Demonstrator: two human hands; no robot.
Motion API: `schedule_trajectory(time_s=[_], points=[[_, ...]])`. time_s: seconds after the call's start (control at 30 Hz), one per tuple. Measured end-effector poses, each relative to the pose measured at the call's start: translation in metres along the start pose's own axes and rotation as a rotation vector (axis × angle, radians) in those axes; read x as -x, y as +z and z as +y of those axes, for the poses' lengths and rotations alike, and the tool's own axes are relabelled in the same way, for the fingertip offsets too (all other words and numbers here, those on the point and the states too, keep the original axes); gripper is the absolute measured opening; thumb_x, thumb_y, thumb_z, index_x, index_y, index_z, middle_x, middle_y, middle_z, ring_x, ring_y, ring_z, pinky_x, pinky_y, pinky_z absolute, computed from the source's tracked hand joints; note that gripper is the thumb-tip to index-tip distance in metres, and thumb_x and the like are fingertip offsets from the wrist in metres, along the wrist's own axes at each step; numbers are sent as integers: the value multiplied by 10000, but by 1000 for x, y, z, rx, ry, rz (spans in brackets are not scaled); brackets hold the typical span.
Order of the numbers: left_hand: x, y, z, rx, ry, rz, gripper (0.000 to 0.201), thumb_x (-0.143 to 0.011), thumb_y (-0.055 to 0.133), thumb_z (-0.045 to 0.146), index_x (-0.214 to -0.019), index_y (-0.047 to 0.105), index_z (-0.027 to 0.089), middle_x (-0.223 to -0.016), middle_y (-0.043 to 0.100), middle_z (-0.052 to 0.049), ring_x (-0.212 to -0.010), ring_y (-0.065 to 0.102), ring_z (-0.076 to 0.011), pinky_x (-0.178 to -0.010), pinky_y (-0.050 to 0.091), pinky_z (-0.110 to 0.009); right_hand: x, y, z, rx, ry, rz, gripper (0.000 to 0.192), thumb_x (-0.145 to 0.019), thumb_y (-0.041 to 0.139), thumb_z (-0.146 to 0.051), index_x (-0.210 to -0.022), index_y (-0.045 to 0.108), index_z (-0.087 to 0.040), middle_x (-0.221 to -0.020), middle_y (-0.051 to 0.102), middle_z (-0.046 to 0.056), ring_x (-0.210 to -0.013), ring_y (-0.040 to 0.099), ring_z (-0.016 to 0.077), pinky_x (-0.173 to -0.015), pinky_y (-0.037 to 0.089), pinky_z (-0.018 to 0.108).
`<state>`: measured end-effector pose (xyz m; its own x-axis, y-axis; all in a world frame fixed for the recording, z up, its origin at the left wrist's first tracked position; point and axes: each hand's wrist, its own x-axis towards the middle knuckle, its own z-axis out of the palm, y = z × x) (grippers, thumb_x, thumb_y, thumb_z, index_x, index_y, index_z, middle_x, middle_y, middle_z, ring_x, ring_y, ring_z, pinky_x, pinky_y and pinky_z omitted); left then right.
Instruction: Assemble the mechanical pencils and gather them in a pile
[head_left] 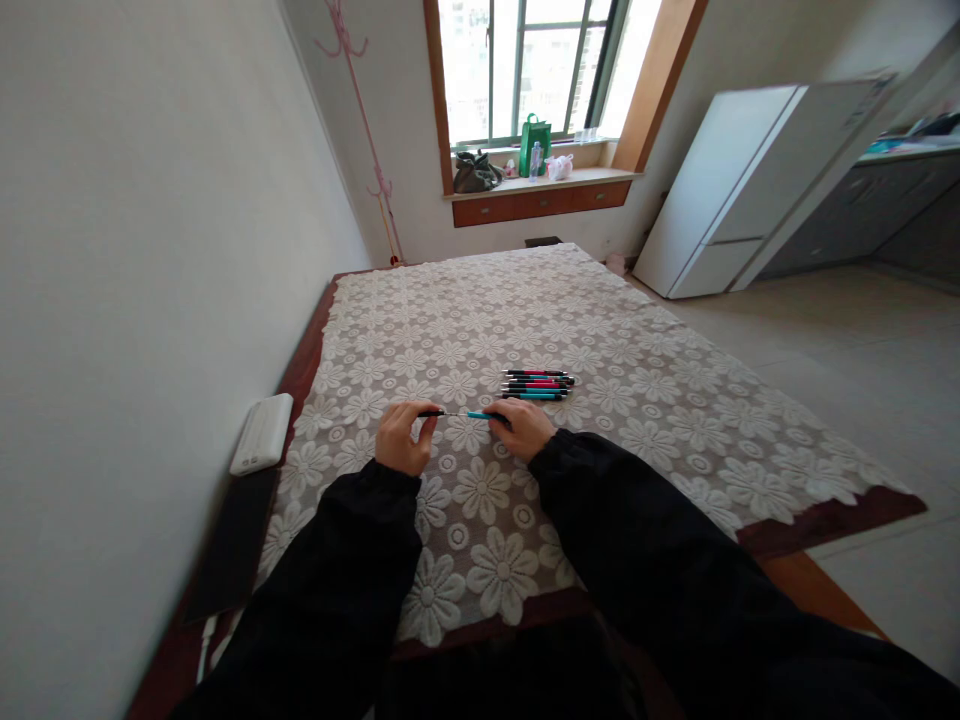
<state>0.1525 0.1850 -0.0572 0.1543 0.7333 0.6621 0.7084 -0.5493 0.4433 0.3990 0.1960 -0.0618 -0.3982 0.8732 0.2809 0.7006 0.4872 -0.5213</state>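
Note:
Over the lace tablecloth (480, 490), both hands are closed on parts of a pen taken apart. My left hand (403, 438) pinches a short black pen piece (430, 413) between thumb and fingers. Facing it, my right hand (525, 428) grips a blue pen barrel (478, 415) with a dark end. A thin, light-coloured stretch (456, 414) spans the two pieces; whether it is a refill or a spring is too small to tell. Just beyond my right hand, several pens (536, 385) in black with pink or blue lie side by side.
A white power bank (262, 434) and a flat black device (231, 545) with a white cable (206, 640) lie along the table's left side, by the wall. Farther off are a pink coat stand (360, 110), a windowsill with a green bag (535, 148), and a white fridge (720, 190).

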Motion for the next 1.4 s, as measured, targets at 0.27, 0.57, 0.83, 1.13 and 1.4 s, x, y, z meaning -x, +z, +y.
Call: schedule_trajectory(time_s=[0.27,0.57,0.83,1.13,1.4], points=[[0,0,2,-12,35,-49,124,-871,613,216,-958,697,243,-938,725,-34,-947,638,-228,-871,502,-387,0,0,-1,0,-77,22,207,-875,606,-129,-1043,705,-195,-904,690,53,-884,620,195,-814,458,294],[0,1,5,58,88,-151,127,-887,627,254,-993,696,252,-947,742,-18,-932,651,-208,-882,516,-372,0,1,1,0,-174,19,208,-902,601,-158,-1077,703,-207,-934,700,51,-882,623,196,-809,464,302],[3,3,4,78,35,-156,89,-873,648,277,-938,690,233,-888,716,-29,-877,660,-199,-820,555,-350,1,1,2,-13,-257,14,219,-935,565,-177,-1110,693,-208,-979,709,70,-920,625,206,-845,484,322],[2,1,7,100,30,-174,77,-864,657,265,-929,695,244,-863,726,-19,-852,662,-196,-786,564,-353,2,1,-1,-108,-204,24,147,-888,608,-150,-1027,617,-194,-917,671,53,-852,624,190,-784,481,292],[2,1,6,137,44,-179,80,-866,655,251,-935,696,250,-881,735,-16,-871,665,-195,-810,561,-356,2,0,-2,-89,-212,-18,112,-945,499,-167,-987,596,-203,-836,657,29,-809,604,178,-760,439,275]])
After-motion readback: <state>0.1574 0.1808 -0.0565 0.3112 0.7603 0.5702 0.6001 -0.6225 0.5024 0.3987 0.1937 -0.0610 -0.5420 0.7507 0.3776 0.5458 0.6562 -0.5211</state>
